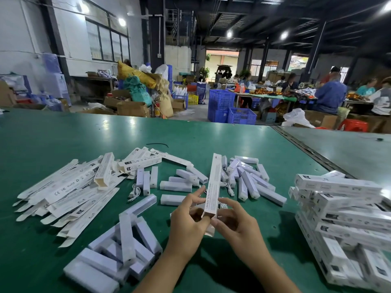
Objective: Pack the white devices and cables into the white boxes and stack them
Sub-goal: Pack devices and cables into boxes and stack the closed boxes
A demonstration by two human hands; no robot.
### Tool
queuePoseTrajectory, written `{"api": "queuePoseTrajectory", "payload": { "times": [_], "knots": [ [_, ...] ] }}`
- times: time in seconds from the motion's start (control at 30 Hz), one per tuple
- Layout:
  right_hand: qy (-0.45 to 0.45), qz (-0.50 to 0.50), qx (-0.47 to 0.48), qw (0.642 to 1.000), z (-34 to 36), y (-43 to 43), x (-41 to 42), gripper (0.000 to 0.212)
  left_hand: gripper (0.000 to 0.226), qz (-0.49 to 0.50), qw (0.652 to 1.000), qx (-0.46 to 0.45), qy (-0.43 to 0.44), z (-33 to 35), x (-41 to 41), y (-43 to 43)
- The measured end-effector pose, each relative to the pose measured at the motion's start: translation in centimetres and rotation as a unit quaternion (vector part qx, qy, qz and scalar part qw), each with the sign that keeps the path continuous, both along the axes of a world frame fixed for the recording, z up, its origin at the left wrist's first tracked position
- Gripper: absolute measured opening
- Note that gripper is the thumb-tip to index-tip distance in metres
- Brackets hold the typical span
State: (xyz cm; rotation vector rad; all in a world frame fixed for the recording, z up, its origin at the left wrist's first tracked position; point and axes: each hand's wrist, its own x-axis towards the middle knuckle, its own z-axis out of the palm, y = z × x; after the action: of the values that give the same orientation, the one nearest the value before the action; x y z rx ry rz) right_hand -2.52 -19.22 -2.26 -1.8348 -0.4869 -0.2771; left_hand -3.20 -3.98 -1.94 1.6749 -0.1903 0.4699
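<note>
Workshop hall with a large green table in the foreground; behind it stand blue crates, cardboard cartons and sacks, and seated workers at further tables on the right. At centre, a long white box is held above the table with its far end pointing away from the person. The left hand grips the near end of the box from the left, fingers curled against its side. The right hand pinches the same end from the right, thumb and fingers bent round it. A brown inner flap shows just beneath both hands. To the left lies a spread heap of flat, unassembled boxes, printed sides up, with one opened box resting on top. A pile of white devices sits at near left, lying crosswise over one another. A second group of devices lies beyond the hands at centre right, with several single units between the two. A coiled white cable lies left of the held box and another cable just right of it. Packed boxes are stacked in layers at the right edge.
</note>
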Motion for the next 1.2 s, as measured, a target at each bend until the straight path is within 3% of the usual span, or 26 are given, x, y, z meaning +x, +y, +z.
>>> {"api": "queuePoseTrajectory", "payload": {
  "times": [0.23, 0.4, 0.53, 0.67, 0.8, 0.93, 1.2],
  "knots": [
    [0.001, -0.02, -0.01, 1.0, 0.1, 0.3, -0.4, 0.033, 0.026, -0.067, 0.997, -0.022, -0.013, -0.4, 0.4, 0.7],
    [0.004, -0.056, -0.015, 0.998, -0.1, 0.2, -0.1, 0.023, 0.02, -0.126, 0.989, -0.074, 0.024, -0.5, 0.4, 0.9],
    [0.019, -0.071, -0.002, 0.997, -0.4, -0.2, 0.4, 0.012, 0.027, -0.107, 0.993, -0.024, 0.04, -0.6, 0.4, 0.5],
    [-0.037, -0.068, -0.047, 0.996, -0.4, -0.3, 0.5, 0.023, 0.03, -0.1, 0.993, -0.024, 0.061, -0.7, 0.5, 0.3],
    [-0.112, -0.038, -0.074, 0.99, 0.3, -0.5, 0.3, 0.014, 0.022, -0.078, 0.991, -0.101, 0.049, -0.4, 0.8, 0.1],
    [-0.122, 0.031, -0.146, 0.981, 0.5, -0.7, 0.2, 0.029, 0.015, -0.046, 0.991, -0.112, 0.054, -0.4, 1.0, 0.2],
    [-0.167, -0.072, -0.091, 0.979, 0.1, -0.1, 0.0, 0.02, 0.028, -0.095, 0.984, -0.134, 0.076, 0.2, 0.2, -0.5]
  ]
}}
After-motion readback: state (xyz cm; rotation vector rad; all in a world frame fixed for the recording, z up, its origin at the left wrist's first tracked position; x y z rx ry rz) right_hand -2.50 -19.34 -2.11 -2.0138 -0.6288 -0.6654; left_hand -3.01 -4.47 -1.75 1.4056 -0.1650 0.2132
